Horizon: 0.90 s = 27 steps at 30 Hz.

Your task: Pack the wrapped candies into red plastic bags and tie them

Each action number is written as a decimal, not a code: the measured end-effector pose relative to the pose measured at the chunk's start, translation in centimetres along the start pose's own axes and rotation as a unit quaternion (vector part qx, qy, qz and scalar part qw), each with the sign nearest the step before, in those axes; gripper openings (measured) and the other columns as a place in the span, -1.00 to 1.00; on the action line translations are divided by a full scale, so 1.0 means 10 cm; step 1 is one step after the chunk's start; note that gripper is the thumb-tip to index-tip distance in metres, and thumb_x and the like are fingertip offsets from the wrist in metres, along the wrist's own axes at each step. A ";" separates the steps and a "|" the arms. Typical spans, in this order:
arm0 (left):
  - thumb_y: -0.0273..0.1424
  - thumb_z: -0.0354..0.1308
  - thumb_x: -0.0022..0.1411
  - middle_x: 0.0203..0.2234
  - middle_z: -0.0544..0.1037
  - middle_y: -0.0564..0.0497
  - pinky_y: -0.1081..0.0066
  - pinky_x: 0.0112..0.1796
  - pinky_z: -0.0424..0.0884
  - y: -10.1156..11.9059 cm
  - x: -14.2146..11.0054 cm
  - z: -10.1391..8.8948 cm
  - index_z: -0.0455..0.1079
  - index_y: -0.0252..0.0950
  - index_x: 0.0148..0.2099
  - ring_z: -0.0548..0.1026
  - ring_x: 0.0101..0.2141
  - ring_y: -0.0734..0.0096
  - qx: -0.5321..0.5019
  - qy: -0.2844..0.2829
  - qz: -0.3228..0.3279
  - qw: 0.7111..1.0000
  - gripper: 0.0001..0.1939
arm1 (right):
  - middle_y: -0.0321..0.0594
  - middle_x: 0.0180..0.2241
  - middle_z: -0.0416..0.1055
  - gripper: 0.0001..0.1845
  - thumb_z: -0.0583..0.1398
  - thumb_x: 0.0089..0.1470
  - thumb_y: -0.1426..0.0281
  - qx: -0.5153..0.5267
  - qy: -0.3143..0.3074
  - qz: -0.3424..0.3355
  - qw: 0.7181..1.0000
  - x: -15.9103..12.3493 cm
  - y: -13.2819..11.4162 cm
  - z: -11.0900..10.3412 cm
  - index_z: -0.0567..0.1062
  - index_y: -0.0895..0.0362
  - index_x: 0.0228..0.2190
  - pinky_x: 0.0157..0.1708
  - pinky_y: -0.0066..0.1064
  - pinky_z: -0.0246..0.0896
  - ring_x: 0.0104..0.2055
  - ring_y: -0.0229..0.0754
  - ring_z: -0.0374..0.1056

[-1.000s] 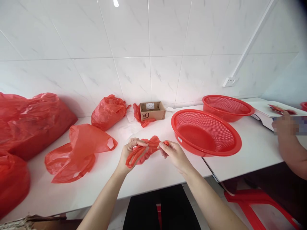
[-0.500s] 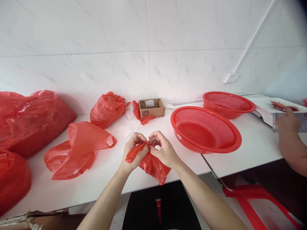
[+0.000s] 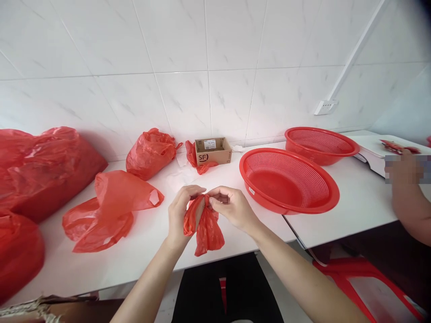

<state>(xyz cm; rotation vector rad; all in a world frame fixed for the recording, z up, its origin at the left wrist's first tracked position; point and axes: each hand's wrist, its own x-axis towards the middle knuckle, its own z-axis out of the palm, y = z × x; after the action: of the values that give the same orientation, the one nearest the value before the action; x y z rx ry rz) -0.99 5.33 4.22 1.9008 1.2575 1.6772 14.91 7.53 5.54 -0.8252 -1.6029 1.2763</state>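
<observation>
Above the table's front edge, my two hands hold a crumpled red plastic bag (image 3: 209, 233) between them. My left hand (image 3: 182, 213) is closed round the gathered part, and a loop of the film hangs over its thumb. With thumb and fingers pinched, my right hand (image 3: 230, 204) grips the same bag at a knot-like bunch near its top. The bag's lower end hangs down, flared out. What lies inside it, if anything, I cannot make out. To the left, a loose red bag (image 3: 116, 197) lies flattened on the white table (image 3: 148, 237).
Large filled red bags (image 3: 50, 166) stand at the left, with another full red bag (image 3: 150, 152) near the wall. A small cardboard box (image 3: 215, 154) is at the back. Two red baskets (image 3: 289, 208) sit right. A co-worker's hand (image 3: 404, 168) is by a white scale (image 3: 373, 148).
My hands have twisted the bag's neck into a tighter bunch. The hanging end has swung left and narrowed, and my right fingers have moved in closer over the top.
</observation>
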 end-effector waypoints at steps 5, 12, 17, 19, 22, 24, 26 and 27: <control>-0.37 0.15 0.24 -0.33 0.58 0.00 0.41 -0.27 0.42 0.11 0.07 -0.07 0.50 -0.20 -0.15 0.52 -0.33 0.37 0.009 -0.089 -0.043 0.995 -0.85 | -0.30 -0.41 0.50 -0.89 0.15 0.04 0.46 -0.233 0.019 -0.078 0.969 0.01 -0.14 -0.07 0.49 0.12 -0.38 -0.38 -0.45 0.28 -0.41 -0.29 0.39; -0.27 0.17 0.25 -0.48 0.53 0.07 0.51 -0.50 0.35 0.16 0.10 -0.05 0.47 -0.24 -0.19 0.42 -0.53 0.51 -0.068 -0.114 -0.136 0.982 -0.83 | -0.26 -0.48 0.44 -0.83 0.08 0.09 0.54 -0.489 0.058 -0.299 0.817 0.01 -0.23 -0.18 0.44 0.14 -0.45 -0.49 -0.48 0.08 -0.39 -0.27 0.33; -0.26 0.17 0.24 -0.57 0.46 0.13 0.55 -0.62 0.28 0.16 0.05 -0.05 0.42 -0.24 -0.21 0.32 -0.65 0.58 -0.110 -0.109 -0.157 0.975 -0.83 | -0.27 -0.31 0.48 -0.90 0.13 0.10 0.45 -0.225 -0.063 -0.115 0.965 -0.02 -0.30 -0.25 0.44 0.13 -0.31 -0.35 -0.50 0.31 -0.31 -0.32 0.40; -0.27 0.17 0.24 -0.58 0.46 0.12 0.55 -0.65 0.27 0.15 0.03 -0.06 0.42 -0.24 -0.20 0.31 -0.67 0.58 -0.113 -0.119 -0.159 0.973 -0.84 | -0.28 -0.31 0.48 -0.91 0.14 0.11 0.42 -0.183 -0.099 -0.071 0.975 -0.03 -0.32 -0.25 0.43 0.13 -0.32 -0.33 -0.49 0.33 -0.30 -0.32 0.41; -0.29 0.18 0.25 -0.51 0.51 0.08 0.54 -0.59 0.31 0.14 0.03 -0.09 0.43 -0.25 -0.20 0.36 -0.62 0.57 -0.108 -0.130 -0.152 0.974 -0.85 | -0.29 -0.36 0.46 -0.95 0.13 0.08 0.47 -0.305 -0.044 -0.155 0.939 -0.03 -0.32 -0.23 0.41 0.14 -0.38 -0.39 -0.50 0.25 -0.35 -0.33 0.36; -0.31 0.20 0.24 -0.47 0.53 0.07 0.54 -0.52 0.34 0.14 0.05 -0.09 0.44 -0.25 -0.21 0.41 -0.55 0.55 -0.105 -0.135 -0.143 0.975 -0.87 | -0.29 -0.42 0.43 -0.90 0.11 0.06 0.53 -0.448 0.018 -0.269 0.852 -0.02 -0.31 -0.21 0.41 0.15 -0.44 -0.48 -0.48 0.12 -0.39 -0.31 0.31; -0.32 0.21 0.23 -0.47 0.52 0.08 0.54 -0.49 0.35 0.15 0.07 -0.09 0.43 -0.24 -0.22 0.42 -0.52 0.55 -0.109 -0.142 -0.137 0.974 -0.88 | -0.29 -0.47 0.38 -0.85 0.08 0.03 0.57 -0.548 0.056 -0.359 0.753 -0.02 -0.31 -0.20 0.41 0.16 -0.47 -0.51 -0.45 0.02 -0.42 -0.30 0.25; -0.32 0.21 0.23 -0.49 0.51 0.10 0.54 -0.49 0.35 0.15 0.08 -0.09 0.42 -0.24 -0.22 0.42 -0.53 0.55 -0.111 -0.148 -0.135 0.974 -0.89 | -0.29 -0.48 0.37 -0.84 0.07 0.01 0.59 -0.573 0.061 -0.383 0.722 -0.02 -0.31 -0.19 0.41 0.17 -0.48 -0.51 -0.44 -0.01 -0.43 -0.29 0.23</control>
<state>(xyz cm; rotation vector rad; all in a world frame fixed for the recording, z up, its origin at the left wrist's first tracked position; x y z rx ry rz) -1.25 4.80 6.09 1.6843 1.1022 1.2831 16.88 7.29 8.65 -0.7237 -2.2163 -0.4918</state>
